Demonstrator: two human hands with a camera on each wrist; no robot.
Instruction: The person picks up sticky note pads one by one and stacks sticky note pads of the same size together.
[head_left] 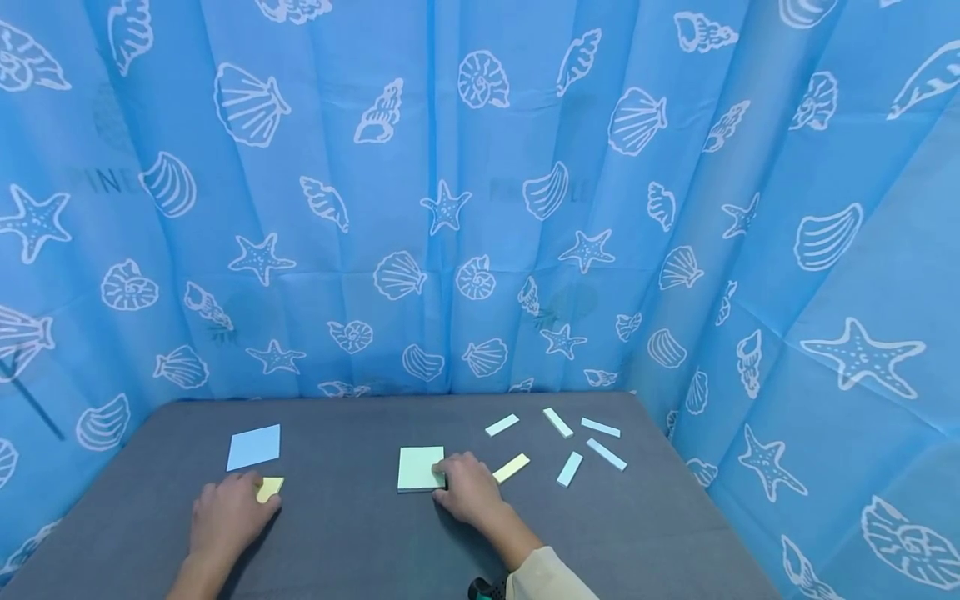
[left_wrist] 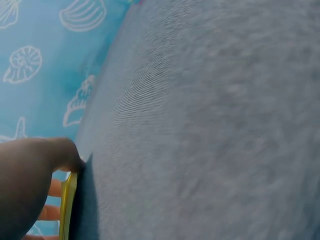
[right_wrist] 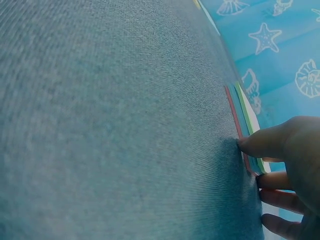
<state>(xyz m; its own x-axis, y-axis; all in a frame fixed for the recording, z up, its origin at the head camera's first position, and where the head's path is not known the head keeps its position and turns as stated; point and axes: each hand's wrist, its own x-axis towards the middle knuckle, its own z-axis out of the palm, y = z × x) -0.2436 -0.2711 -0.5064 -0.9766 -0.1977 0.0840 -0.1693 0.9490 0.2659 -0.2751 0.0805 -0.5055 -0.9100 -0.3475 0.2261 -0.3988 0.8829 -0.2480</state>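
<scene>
My left hand [head_left: 228,512] grips a yellow sticky note pad [head_left: 270,488] at the left of the table; most of the pad is hidden under the hand. In the left wrist view the pad's yellow edge [left_wrist: 68,207] shows between thumb and fingers, close over the cloth. Just beyond it lies a light blue square pad [head_left: 253,447]. Near the table's middle, my right hand [head_left: 471,487] pinches the right side of a stack of square sticky notes [head_left: 418,468], pale green on top. Red, blue and green layers of the stack [right_wrist: 243,120] show in the right wrist view.
Several narrow sticky note strips lie scattered right of the stack, among them a yellow strip [head_left: 512,468] and a pale blue strip [head_left: 607,454]. A grey cloth [head_left: 337,533] covers the table. Blue shell-print curtains [head_left: 420,317] hang behind it and along the right.
</scene>
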